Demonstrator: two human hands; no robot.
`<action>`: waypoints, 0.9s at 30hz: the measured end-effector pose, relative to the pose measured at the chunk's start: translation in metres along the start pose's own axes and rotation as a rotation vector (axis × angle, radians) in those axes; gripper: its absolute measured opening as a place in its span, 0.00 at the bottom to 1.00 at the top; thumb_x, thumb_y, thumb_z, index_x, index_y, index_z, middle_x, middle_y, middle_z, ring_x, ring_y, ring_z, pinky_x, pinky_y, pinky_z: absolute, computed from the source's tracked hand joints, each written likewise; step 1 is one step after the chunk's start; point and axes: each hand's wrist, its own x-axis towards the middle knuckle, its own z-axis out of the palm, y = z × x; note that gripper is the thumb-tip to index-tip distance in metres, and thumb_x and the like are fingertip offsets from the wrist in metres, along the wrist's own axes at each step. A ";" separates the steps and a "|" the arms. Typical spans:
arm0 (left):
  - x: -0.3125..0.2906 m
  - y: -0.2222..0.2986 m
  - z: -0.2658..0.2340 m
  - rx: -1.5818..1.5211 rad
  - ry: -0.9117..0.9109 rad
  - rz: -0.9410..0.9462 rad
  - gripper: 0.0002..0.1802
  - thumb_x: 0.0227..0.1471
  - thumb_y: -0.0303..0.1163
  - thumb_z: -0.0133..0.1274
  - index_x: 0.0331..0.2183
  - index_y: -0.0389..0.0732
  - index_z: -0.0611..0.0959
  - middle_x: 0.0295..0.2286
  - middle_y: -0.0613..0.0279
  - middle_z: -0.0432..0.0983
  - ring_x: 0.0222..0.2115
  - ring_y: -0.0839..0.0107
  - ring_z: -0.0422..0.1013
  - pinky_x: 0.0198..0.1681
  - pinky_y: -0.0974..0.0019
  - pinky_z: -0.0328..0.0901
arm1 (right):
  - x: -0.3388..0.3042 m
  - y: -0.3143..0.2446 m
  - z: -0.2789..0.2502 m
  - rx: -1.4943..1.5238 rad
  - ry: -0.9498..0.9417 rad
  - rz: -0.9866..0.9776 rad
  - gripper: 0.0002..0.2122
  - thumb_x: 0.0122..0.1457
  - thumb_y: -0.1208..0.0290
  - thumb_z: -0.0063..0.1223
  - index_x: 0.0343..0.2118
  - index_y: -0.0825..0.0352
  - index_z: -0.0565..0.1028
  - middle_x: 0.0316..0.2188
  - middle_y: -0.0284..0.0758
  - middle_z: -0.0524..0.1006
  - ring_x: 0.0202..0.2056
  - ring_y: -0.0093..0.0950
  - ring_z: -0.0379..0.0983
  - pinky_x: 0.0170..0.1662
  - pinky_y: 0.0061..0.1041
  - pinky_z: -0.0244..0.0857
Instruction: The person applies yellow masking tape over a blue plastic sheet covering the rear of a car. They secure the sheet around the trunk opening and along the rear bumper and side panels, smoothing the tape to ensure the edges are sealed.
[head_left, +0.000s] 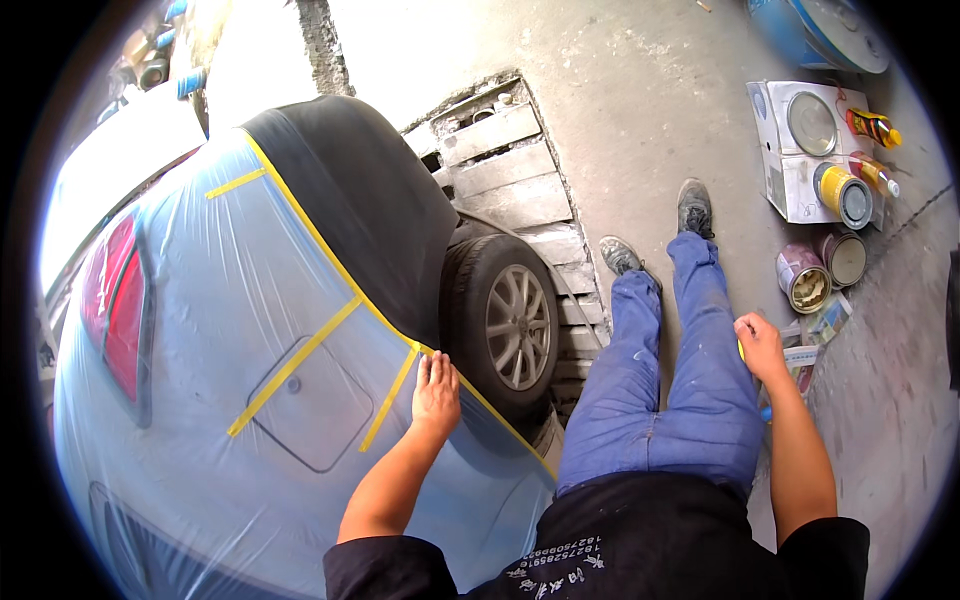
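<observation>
Bright daylight, blown-out glare at upper left, fisheye bending, dark rim.

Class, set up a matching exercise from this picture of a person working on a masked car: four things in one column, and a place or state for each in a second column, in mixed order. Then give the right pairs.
Things:
1. left hand
2. right hand
3. car wheel
4. yellow masking tape

Places or states:
A. bare, under the dark panel
B. flat on the plastic sheeting
C. beside the blue trouser leg
D. in strips across the sheeting

Pairs: 1-B, 2-C, 3-A, 4-D
</observation>
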 end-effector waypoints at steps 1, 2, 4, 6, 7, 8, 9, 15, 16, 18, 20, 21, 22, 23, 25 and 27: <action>-0.002 -0.003 0.002 -0.044 0.031 0.002 0.31 0.55 0.36 0.39 0.59 0.34 0.63 0.60 0.52 0.56 0.64 0.57 0.46 0.66 0.49 0.36 | -0.001 0.001 0.000 -0.003 0.003 -0.005 0.10 0.58 0.68 0.49 0.30 0.70 0.75 0.21 0.39 0.76 0.25 0.31 0.74 0.32 0.29 0.66; -0.005 -0.007 0.004 -0.078 0.046 0.008 0.31 0.54 0.36 0.39 0.59 0.34 0.63 0.60 0.52 0.56 0.64 0.57 0.47 0.66 0.49 0.36 | -0.002 0.002 -0.001 -0.003 0.001 -0.004 0.10 0.58 0.67 0.49 0.30 0.70 0.75 0.21 0.39 0.76 0.25 0.31 0.74 0.32 0.29 0.67; -0.013 -0.017 0.001 -0.148 0.076 0.024 0.31 0.53 0.35 0.40 0.58 0.34 0.64 0.60 0.52 0.57 0.64 0.58 0.47 0.66 0.49 0.36 | -0.003 0.003 -0.001 -0.006 -0.005 -0.001 0.10 0.58 0.67 0.49 0.30 0.70 0.75 0.21 0.39 0.76 0.26 0.31 0.74 0.32 0.29 0.67; -0.016 -0.022 0.005 -0.097 0.149 0.008 0.30 0.52 0.35 0.41 0.56 0.34 0.67 0.58 0.52 0.59 0.63 0.57 0.50 0.66 0.48 0.38 | -0.004 0.003 0.001 -0.013 0.002 0.010 0.09 0.58 0.67 0.50 0.30 0.70 0.75 0.22 0.40 0.76 0.26 0.31 0.74 0.33 0.30 0.67; -0.015 -0.024 0.004 -0.088 0.191 0.002 0.29 0.50 0.34 0.43 0.55 0.34 0.69 0.57 0.51 0.60 0.62 0.57 0.51 0.66 0.48 0.39 | -0.004 0.002 0.002 -0.016 0.005 0.015 0.09 0.58 0.67 0.50 0.30 0.69 0.75 0.22 0.40 0.76 0.26 0.31 0.74 0.33 0.30 0.67; -0.015 -0.026 0.003 -0.079 0.233 -0.005 0.29 0.49 0.33 0.44 0.53 0.35 0.71 0.56 0.51 0.62 0.61 0.56 0.53 0.65 0.47 0.41 | -0.005 0.001 0.002 -0.014 -0.002 0.021 0.09 0.58 0.67 0.50 0.30 0.69 0.75 0.22 0.40 0.76 0.26 0.32 0.74 0.33 0.30 0.67; -0.012 -0.026 0.000 -0.025 0.259 -0.022 0.28 0.50 0.35 0.44 0.53 0.34 0.71 0.53 0.51 0.64 0.59 0.55 0.55 0.65 0.47 0.41 | -0.005 0.000 0.003 -0.012 -0.008 0.030 0.09 0.58 0.67 0.50 0.30 0.70 0.75 0.23 0.40 0.76 0.26 0.32 0.74 0.33 0.30 0.67; 0.007 -0.016 0.004 0.060 0.189 -0.058 0.27 0.54 0.38 0.42 0.53 0.33 0.72 0.51 0.52 0.61 0.58 0.51 0.52 0.65 0.43 0.41 | -0.009 -0.001 0.005 -0.033 -0.016 0.018 0.09 0.57 0.67 0.51 0.31 0.70 0.75 0.24 0.42 0.77 0.27 0.34 0.75 0.33 0.30 0.67; 0.009 -0.014 0.002 0.078 0.163 -0.059 0.27 0.55 0.38 0.42 0.52 0.34 0.72 0.51 0.52 0.61 0.58 0.51 0.51 0.65 0.43 0.41 | -0.009 -0.001 0.003 -0.047 -0.011 -0.004 0.09 0.57 0.67 0.51 0.31 0.70 0.75 0.24 0.42 0.77 0.27 0.34 0.75 0.33 0.30 0.67; 0.010 -0.013 -0.002 0.113 0.107 -0.063 0.26 0.55 0.38 0.43 0.52 0.35 0.73 0.52 0.53 0.60 0.58 0.50 0.50 0.64 0.41 0.40 | -0.010 -0.001 0.000 -0.060 0.004 0.005 0.10 0.57 0.67 0.50 0.31 0.70 0.76 0.23 0.40 0.77 0.27 0.31 0.74 0.33 0.28 0.66; 0.011 -0.013 -0.005 0.089 0.115 -0.064 0.25 0.55 0.38 0.43 0.51 0.35 0.74 0.51 0.52 0.61 0.58 0.49 0.51 0.64 0.41 0.39 | -0.013 -0.001 -0.004 -0.064 0.013 0.015 0.10 0.57 0.67 0.50 0.31 0.70 0.76 0.22 0.39 0.76 0.27 0.29 0.74 0.33 0.28 0.66; 0.010 -0.014 -0.007 0.076 0.119 -0.069 0.24 0.54 0.37 0.43 0.50 0.35 0.75 0.51 0.52 0.61 0.58 0.49 0.51 0.64 0.40 0.39 | -0.014 -0.003 -0.008 -0.063 0.015 0.016 0.10 0.57 0.67 0.50 0.31 0.70 0.76 0.22 0.39 0.76 0.27 0.29 0.74 0.33 0.28 0.66; 0.009 -0.014 -0.008 0.092 0.101 -0.070 0.25 0.55 0.38 0.43 0.51 0.36 0.75 0.51 0.53 0.61 0.58 0.49 0.50 0.64 0.40 0.39 | -0.015 -0.005 -0.012 -0.061 0.017 0.019 0.10 0.57 0.67 0.50 0.31 0.70 0.76 0.22 0.39 0.76 0.27 0.29 0.74 0.34 0.28 0.66; 0.010 -0.013 -0.007 0.108 0.083 -0.070 0.25 0.55 0.39 0.43 0.51 0.37 0.75 0.52 0.53 0.60 0.58 0.49 0.50 0.64 0.39 0.39 | -0.016 -0.007 -0.017 -0.066 0.019 0.028 0.10 0.57 0.67 0.50 0.31 0.70 0.76 0.23 0.40 0.77 0.28 0.31 0.75 0.34 0.29 0.67; 0.013 -0.012 -0.003 0.120 0.070 -0.087 0.25 0.55 0.39 0.43 0.52 0.38 0.75 0.53 0.54 0.60 0.59 0.51 0.50 0.64 0.37 0.37 | -0.020 -0.016 -0.029 -0.072 0.028 0.045 0.09 0.56 0.67 0.51 0.31 0.70 0.76 0.25 0.43 0.78 0.29 0.36 0.76 0.35 0.31 0.67; 0.012 -0.013 0.000 0.091 0.075 -0.077 0.26 0.55 0.39 0.43 0.52 0.38 0.75 0.53 0.55 0.60 0.59 0.52 0.49 0.64 0.37 0.36 | -0.025 -0.015 -0.040 -0.074 0.049 0.055 0.10 0.56 0.67 0.51 0.31 0.70 0.76 0.25 0.43 0.78 0.29 0.36 0.76 0.36 0.31 0.67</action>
